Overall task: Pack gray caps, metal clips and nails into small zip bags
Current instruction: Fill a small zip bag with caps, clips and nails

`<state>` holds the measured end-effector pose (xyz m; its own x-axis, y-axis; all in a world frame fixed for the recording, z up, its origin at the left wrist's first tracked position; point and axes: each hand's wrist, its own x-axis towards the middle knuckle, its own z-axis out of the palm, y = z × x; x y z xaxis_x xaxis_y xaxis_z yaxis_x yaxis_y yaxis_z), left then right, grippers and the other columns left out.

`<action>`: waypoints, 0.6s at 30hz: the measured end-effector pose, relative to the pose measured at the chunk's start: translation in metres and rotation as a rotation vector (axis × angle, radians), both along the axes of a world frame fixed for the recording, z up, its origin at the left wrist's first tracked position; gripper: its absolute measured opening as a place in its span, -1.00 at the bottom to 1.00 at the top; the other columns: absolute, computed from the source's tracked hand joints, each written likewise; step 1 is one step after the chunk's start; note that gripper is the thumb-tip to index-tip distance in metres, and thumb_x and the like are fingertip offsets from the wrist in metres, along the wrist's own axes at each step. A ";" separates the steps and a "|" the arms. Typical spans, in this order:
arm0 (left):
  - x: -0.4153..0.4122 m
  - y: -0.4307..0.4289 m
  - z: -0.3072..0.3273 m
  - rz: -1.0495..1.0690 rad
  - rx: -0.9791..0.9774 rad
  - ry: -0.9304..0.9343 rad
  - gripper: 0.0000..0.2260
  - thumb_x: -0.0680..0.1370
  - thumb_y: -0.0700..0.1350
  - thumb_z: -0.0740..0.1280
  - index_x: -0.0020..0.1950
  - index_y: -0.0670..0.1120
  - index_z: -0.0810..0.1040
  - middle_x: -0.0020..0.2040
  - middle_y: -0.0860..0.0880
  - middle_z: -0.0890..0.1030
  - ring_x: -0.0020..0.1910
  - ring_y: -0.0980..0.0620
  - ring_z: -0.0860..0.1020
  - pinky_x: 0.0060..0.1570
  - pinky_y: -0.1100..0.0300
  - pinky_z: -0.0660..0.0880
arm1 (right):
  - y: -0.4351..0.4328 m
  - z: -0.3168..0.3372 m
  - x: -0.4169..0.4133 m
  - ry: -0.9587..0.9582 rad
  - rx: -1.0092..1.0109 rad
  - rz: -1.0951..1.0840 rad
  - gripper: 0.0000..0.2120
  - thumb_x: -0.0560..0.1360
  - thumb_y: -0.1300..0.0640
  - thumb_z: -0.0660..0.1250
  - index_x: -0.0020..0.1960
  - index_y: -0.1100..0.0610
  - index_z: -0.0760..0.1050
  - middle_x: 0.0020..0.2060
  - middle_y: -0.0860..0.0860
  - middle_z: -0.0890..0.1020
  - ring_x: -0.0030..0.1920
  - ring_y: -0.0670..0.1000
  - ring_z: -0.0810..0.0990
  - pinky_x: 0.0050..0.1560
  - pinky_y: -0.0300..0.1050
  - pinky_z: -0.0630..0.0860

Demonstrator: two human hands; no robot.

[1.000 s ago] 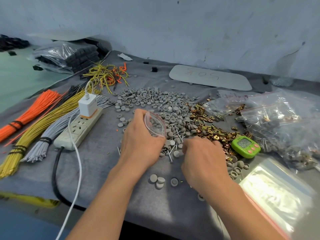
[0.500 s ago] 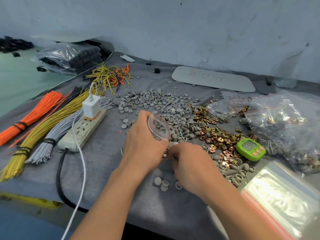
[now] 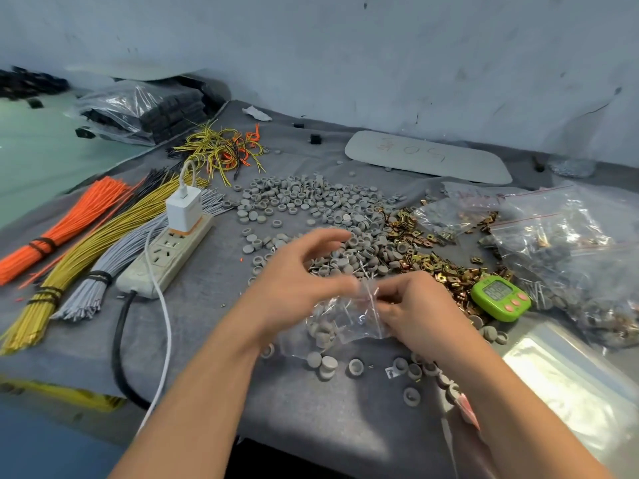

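From the head camera, both bare hands meet low over a grey cloth-covered surface (image 3: 214, 340). The left hand (image 3: 294, 285) and the right hand (image 3: 418, 312) share a small clear zip bag (image 3: 345, 319) between them; the right-hand fingers (image 3: 387, 299) are pinched onto the bag's upper edge, while the left thumb meets the bag's other side and the left forefinger arches up, spread and free. The picture is blurred here, so how firmly the left hand grips cannot be told. Grey caps and at least 1 thin nail show through the bag's film. Just beyond the hands lies the pile of gray caps (image 3: 311, 202), which merges on its right with a heap of brass-coloured metal clips (image 3: 432, 267); loose nails (image 3: 359, 267) lie where the 2 heaps meet. More caps are scattered on the cloth below the bag. A green digital timer (image 3: 499, 297) sits just right of the right hand, with filled zip bags (image 3: 570, 250) beyond it and a stack of empty zip bags (image 3: 567, 388) nearer the front edge. On the left lie bundles of orange, yellow and grey wire (image 3: 79, 243) beside a white power strip (image 3: 169, 254) carrying a white charger (image 3: 183, 209).
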<state>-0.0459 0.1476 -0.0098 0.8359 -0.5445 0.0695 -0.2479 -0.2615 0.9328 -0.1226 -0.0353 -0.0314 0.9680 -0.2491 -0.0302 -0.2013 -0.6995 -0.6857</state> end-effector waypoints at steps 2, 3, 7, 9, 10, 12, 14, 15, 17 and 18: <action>0.007 0.009 -0.003 0.237 -0.029 0.065 -0.68 0.53 -0.24 0.47 0.12 0.18 0.70 0.08 0.17 0.70 0.12 0.22 0.63 0.11 0.31 0.55 | -0.003 -0.002 0.001 0.058 -0.066 0.037 -0.83 0.57 0.19 0.43 -0.09 -0.02 0.76 -0.15 -0.34 0.71 -0.27 -0.25 0.64 -0.21 -0.33 0.59; 0.010 0.013 -0.007 0.289 0.071 0.031 -0.66 0.56 -0.30 0.40 0.06 0.16 0.72 0.04 0.17 0.71 0.07 0.20 0.64 0.11 0.25 0.56 | -0.003 -0.002 0.001 0.079 -0.056 0.053 -0.83 0.57 0.21 0.43 -0.10 0.01 0.76 -0.10 -0.43 0.68 -0.14 -0.15 0.70 -0.07 -0.19 0.66; 0.015 0.023 -0.018 0.191 0.305 0.045 -0.71 0.52 -0.26 0.46 0.02 0.15 0.75 -0.04 0.14 0.72 -0.09 0.06 0.68 -0.08 0.17 0.58 | 0.001 0.000 0.000 0.084 -0.027 0.156 -0.79 0.58 0.26 0.39 -0.07 0.04 0.76 -0.19 -0.56 0.61 -0.19 0.13 0.71 -0.18 0.01 0.68; 0.016 0.028 -0.018 0.143 0.312 0.048 -0.71 0.49 -0.22 0.50 0.04 0.18 0.74 -0.09 0.17 0.70 -0.26 0.16 0.65 -0.27 0.22 0.57 | 0.002 -0.004 0.001 0.075 -0.036 0.183 -0.81 0.59 0.24 0.36 -0.05 0.11 0.75 -0.34 -0.52 0.59 -0.52 0.00 0.47 -0.54 -0.19 0.44; 0.016 0.029 -0.019 0.131 0.311 0.043 -0.70 0.47 -0.21 0.51 0.04 0.19 0.74 -0.15 0.17 0.69 -0.39 0.23 0.58 -0.39 0.29 0.48 | 0.004 -0.005 0.001 0.077 -0.043 0.177 -0.81 0.60 0.22 0.35 -0.06 0.14 0.74 -0.40 -0.45 0.59 -0.57 -0.07 0.35 -0.57 -0.26 0.31; 0.017 0.031 -0.021 0.116 0.309 0.035 -0.68 0.45 -0.23 0.53 0.04 0.19 0.74 -0.29 0.18 0.62 -0.54 0.27 0.46 -0.50 0.38 0.35 | 0.010 -0.008 0.002 0.071 -0.092 0.172 -0.81 0.59 0.17 0.37 -0.15 0.13 0.72 -0.43 -0.26 0.64 -0.57 -0.12 0.37 -0.54 -0.28 0.34; 0.017 0.031 -0.021 0.110 0.325 0.016 -0.67 0.43 -0.24 0.55 0.03 0.18 0.73 -0.28 0.19 0.61 -0.51 0.30 0.48 -0.47 0.41 0.36 | 0.016 -0.008 0.003 0.076 -0.118 0.174 -0.81 0.54 0.15 0.41 -0.23 0.00 0.70 -0.35 -0.17 0.70 -0.48 -0.07 0.55 -0.41 -0.19 0.53; 0.017 0.031 -0.022 0.109 0.341 -0.003 -0.67 0.43 -0.24 0.56 0.04 0.18 0.73 -0.24 0.19 0.61 -0.47 0.34 0.50 -0.44 0.45 0.37 | 0.019 -0.008 0.003 0.075 -0.119 0.172 -0.77 0.51 0.14 0.43 -0.27 -0.10 0.69 -0.29 -0.15 0.72 -0.44 -0.07 0.59 -0.34 -0.16 0.58; 0.017 0.029 -0.022 0.111 0.387 -0.060 -0.68 0.42 -0.21 0.57 0.03 0.18 0.72 -0.19 0.21 0.61 -0.39 0.39 0.51 -0.39 0.53 0.35 | 0.024 -0.008 0.003 0.025 -0.104 0.175 -0.71 0.47 0.11 0.49 -0.30 -0.27 0.65 -0.32 -0.22 0.70 -0.49 -0.14 0.53 -0.36 -0.27 0.52; 0.017 0.029 -0.023 0.113 0.409 -0.084 -0.69 0.42 -0.19 0.57 0.02 0.19 0.71 -0.19 0.22 0.60 -0.35 0.38 0.51 -0.37 0.55 0.34 | 0.026 -0.009 0.003 -0.006 -0.074 0.170 -0.78 0.45 0.09 0.53 -0.23 -0.25 0.68 -0.41 -0.31 0.63 -0.52 -0.18 0.49 -0.40 -0.34 0.45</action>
<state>-0.0292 0.1762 -0.0329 0.8923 -0.4469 -0.0632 -0.2669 -0.6354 0.7246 -0.1197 -0.0094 -0.0408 0.9964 -0.0834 -0.0121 -0.0722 -0.7716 -0.6320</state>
